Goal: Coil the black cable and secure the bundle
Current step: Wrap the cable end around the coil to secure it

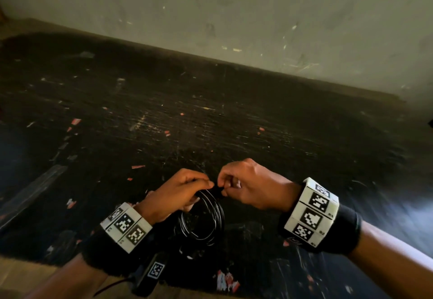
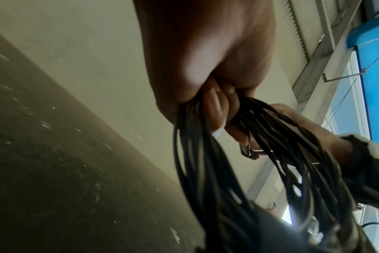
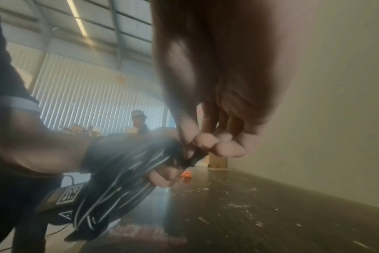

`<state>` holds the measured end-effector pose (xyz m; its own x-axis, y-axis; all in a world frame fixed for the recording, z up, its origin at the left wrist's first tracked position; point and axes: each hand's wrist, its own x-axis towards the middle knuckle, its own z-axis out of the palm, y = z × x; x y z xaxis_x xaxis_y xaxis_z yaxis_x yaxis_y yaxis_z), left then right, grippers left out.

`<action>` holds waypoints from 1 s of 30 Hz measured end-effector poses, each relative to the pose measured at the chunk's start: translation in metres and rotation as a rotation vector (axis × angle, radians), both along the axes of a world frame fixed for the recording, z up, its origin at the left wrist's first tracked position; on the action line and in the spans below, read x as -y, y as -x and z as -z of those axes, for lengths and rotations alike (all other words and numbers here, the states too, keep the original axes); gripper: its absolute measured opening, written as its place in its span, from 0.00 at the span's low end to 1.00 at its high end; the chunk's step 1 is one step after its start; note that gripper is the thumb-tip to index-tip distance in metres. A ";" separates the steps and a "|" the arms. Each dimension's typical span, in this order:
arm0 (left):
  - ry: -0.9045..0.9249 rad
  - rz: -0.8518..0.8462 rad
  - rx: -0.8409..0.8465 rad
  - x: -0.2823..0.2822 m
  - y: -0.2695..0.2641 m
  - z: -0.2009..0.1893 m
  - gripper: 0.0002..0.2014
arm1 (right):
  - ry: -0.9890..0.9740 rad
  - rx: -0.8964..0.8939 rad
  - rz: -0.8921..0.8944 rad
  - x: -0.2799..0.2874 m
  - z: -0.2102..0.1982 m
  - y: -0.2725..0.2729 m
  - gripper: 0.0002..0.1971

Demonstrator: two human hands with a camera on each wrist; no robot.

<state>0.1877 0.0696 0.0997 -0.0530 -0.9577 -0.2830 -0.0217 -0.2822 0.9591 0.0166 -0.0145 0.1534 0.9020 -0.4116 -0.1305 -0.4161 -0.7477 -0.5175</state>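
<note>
The black cable (image 1: 203, 219) hangs as a coil of several loops just above the dark table. My left hand (image 1: 199, 188) grips the top of the coil, fingers curled round the gathered loops (image 2: 206, 171). Right beside it, my right hand (image 1: 225, 187) pinches a short black strap (image 1: 219, 192) at the top of the bundle. In the right wrist view, thumb and fingertips (image 3: 206, 139) hold that strap (image 3: 196, 158) against the blurred coil (image 3: 119, 171). How far the strap goes round the bundle is hidden.
The scratched dark table (image 1: 210, 116) carries scattered tape scraps and ends at a pale wall (image 1: 257, 17). A black device with a marker tag (image 1: 153, 271) lies at the table's front edge, below the coil. A person (image 3: 138, 123) stands far behind.
</note>
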 end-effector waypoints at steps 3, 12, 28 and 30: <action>0.011 -0.001 -0.016 -0.001 0.003 0.000 0.11 | 0.048 -0.060 -0.019 -0.002 -0.006 0.000 0.07; -0.018 -0.116 -0.207 0.001 0.013 -0.002 0.14 | 0.231 -0.063 -0.240 -0.001 -0.023 0.013 0.07; -0.062 -0.113 -0.253 0.023 0.035 -0.034 0.13 | 0.059 0.103 -0.262 0.023 -0.025 0.051 0.03; -0.078 -0.165 -0.282 0.028 0.039 -0.037 0.10 | -0.015 0.214 -0.232 0.030 -0.030 0.063 0.03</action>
<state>0.1489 0.0418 0.1365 0.0140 -0.9360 -0.3516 0.2940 -0.3322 0.8962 -0.0463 -0.0445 0.1833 0.9791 -0.1914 0.0681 -0.1159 -0.8017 -0.5864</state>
